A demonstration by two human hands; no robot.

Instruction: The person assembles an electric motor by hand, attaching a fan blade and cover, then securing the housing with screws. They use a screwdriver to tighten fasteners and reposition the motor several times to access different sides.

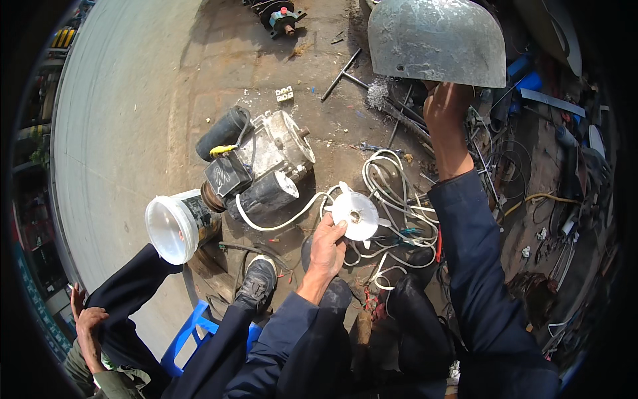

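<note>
My left hand (325,249) pinches the rim of a white plastic fan wheel (363,225) with small blades and a hole in its middle. My right hand (448,106) is raised at the upper right, closed on the lower edge of a worn grey metal fan cover (435,43). That cover hides its fingertips. Ahead and left of the fan wheel, an electric motor (274,149) lies on the ground with black cylinders (269,196) and a black box (228,174) attached. A white cable (286,226) runs from near the motor to a loose coil.
A white bucket (174,229) stands left of the motor. At the far left are another person's hands (90,319), beside a blue stool (189,336). A T-handled tool (342,74) lies ahead. Tangled wires and scrap (531,179) crowd the right side.
</note>
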